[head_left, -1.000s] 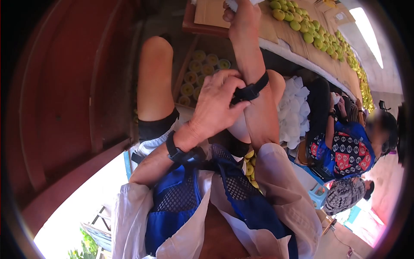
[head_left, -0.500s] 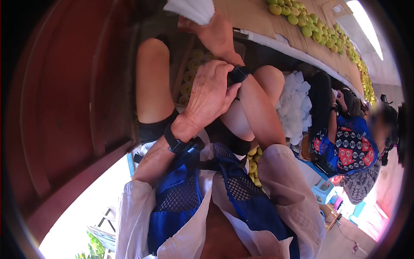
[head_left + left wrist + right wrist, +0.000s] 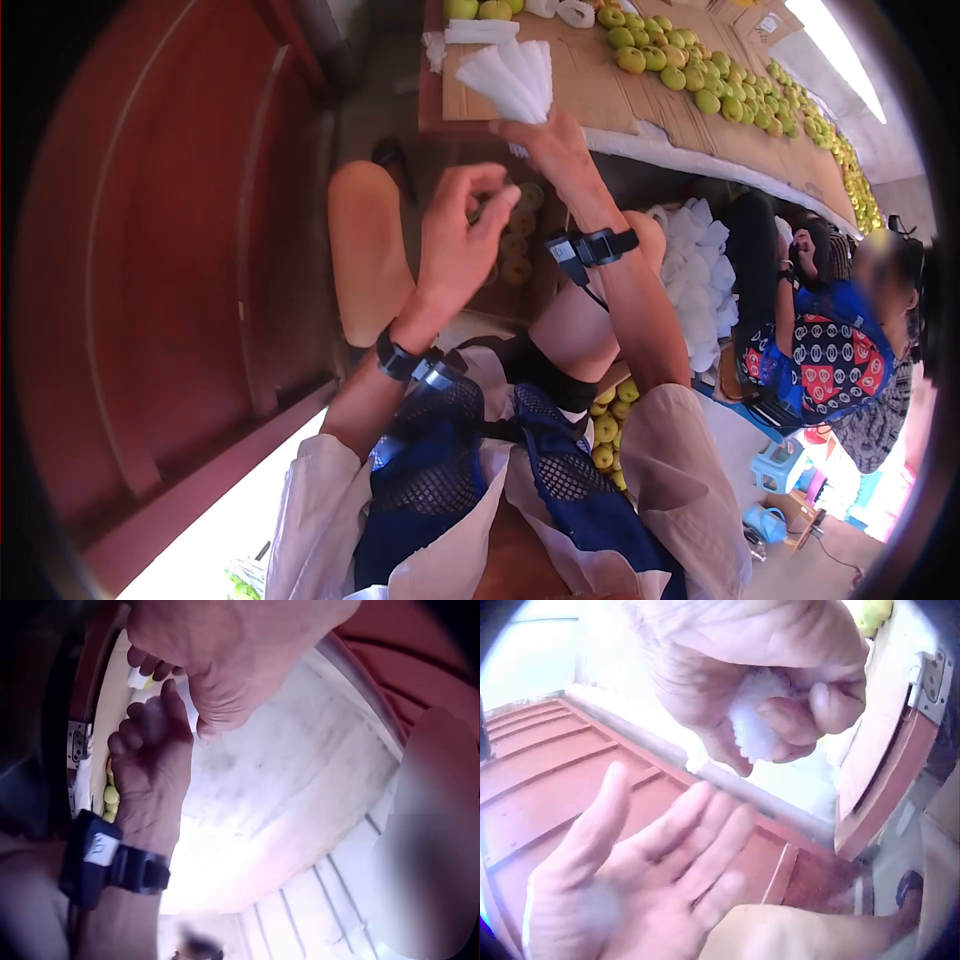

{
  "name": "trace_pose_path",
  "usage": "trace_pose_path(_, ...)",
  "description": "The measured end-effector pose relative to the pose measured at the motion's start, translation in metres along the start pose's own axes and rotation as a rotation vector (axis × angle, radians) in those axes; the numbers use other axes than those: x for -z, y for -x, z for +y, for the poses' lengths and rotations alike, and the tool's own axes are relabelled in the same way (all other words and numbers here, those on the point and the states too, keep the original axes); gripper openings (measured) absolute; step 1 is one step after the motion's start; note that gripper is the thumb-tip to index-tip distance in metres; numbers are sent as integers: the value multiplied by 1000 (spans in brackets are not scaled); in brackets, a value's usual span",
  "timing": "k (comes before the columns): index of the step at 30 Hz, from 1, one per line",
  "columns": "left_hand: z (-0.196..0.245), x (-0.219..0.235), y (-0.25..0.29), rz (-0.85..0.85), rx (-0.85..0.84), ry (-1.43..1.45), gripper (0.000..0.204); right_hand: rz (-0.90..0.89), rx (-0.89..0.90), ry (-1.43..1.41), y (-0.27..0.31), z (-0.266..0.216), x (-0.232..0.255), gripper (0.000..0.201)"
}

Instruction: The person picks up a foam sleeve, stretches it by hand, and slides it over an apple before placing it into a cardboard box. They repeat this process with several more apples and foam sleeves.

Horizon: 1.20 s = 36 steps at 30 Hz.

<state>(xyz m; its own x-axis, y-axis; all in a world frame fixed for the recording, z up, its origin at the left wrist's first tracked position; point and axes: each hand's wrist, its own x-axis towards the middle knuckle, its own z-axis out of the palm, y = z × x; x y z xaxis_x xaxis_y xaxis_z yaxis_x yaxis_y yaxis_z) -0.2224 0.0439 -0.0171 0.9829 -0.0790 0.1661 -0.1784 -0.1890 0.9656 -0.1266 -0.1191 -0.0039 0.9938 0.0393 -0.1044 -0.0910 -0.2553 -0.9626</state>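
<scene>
In the head view my right hand [image 3: 562, 155] grips a bundle of white foam fruit nets [image 3: 515, 80], which fans out over the table corner. The right wrist view shows the nets' scalloped end [image 3: 754, 731] between its curled fingers. My left hand [image 3: 460, 230] is raised beside it, apart from the nets, with nothing held. Its palm and spread fingers [image 3: 705, 840] show in the right wrist view. A strap with a small black camera [image 3: 595, 248] sits round my right wrist. In the left wrist view my left hand [image 3: 240, 660] overlaps the right hand [image 3: 154, 765].
Green-yellow fruit [image 3: 715, 85] lines a cardboard-covered table [image 3: 580, 85]; another foam net [image 3: 482, 31] lies at its corner. White nets [image 3: 690, 270] are heaped by my right knee. A seated person [image 3: 820, 340] is at the right, a red door [image 3: 180, 230] at the left.
My left hand has left the strap on my right wrist and moved left. My right hand has swung back to the right with the nets, first having turned left across the table corner.
</scene>
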Motion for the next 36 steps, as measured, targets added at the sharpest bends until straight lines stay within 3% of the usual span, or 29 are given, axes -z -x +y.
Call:
trace_pose_path(1, -11, 0, -15, 30, 5, 17, 43, 13, 147, -40, -4, 11, -4, 35)
trace_pose_path(2, -20, -3, -32, 27, -1, 140, 48, -57, 164, -60, -11, 22, -6, 35)
trace_pose_path(4, -26, -10, -64, 15, -14, 387, 57, 52, 459, 135, -20, 30, -23, 36)
trace_pose_path(5, -22, -13, -76, -29, -34, 525, 71, -13, 358, 301, -18, 26, -20, 42)
trace_pose_path(8, -39, -17, -117, 38, -9, 433, 67, 69, 143, 567, -27, 4, -28, 51)
trace_pose_path(9, -47, -16, -134, 42, 16, 443, 62, 12, 43, 576, -37, -5, -26, 67)
trace_pose_path(12, -25, 1, -167, -27, 115, 438, 57, -132, 203, 423, -69, 10, -18, 83)
trace_pose_path(13, -19, 1, -176, 20, 61, 449, 57, -108, 172, 451, -54, -17, -12, 95)
trace_pose_path(16, -38, 10, -230, 89, -319, 9, 66, -145, 33, 548, -64, -4, -2, 88)
trace_pose_path(20, -58, 3, -267, 101, -331, -768, 71, -263, 54, 546, -69, 28, 24, 61)
trace_pose_path(21, -68, 5, -276, 69, -430, -908, 78, -295, 38, 568, -67, 29, 30, 54)
trace_pose_path(22, -79, 2, -281, 53, -480, -963, 79, -325, 28, 590, -66, 32, 34, 47)
trace_pose_path(23, -90, -1, -285, 40, -534, -1016, 80, -283, 145, 722, -68, 40, 36, 39)
trace_pose_path(24, -101, -2, -287, 30, -589, -1067, 82, -282, 117, 676, -69, 44, 43, 38)
trace_pose_path(28, -97, -6, -273, -179, -477, -950, 83, -231, -55, 496, -73, 55, 78, 37)
trace_pose_path(31, -105, -3, -275, -208, -551, -862, 75, -167, -148, 387, -80, 60, 93, 35)
trace_pose_path(34, -120, 6, -283, -207, -613, -791, 59, -106, -76, 349, -100, 72, 95, 37)
trace_pose_path(36, -132, 5, -287, -41, -778, -850, 33, -30, 0, 297, -112, 74, 84, 41)
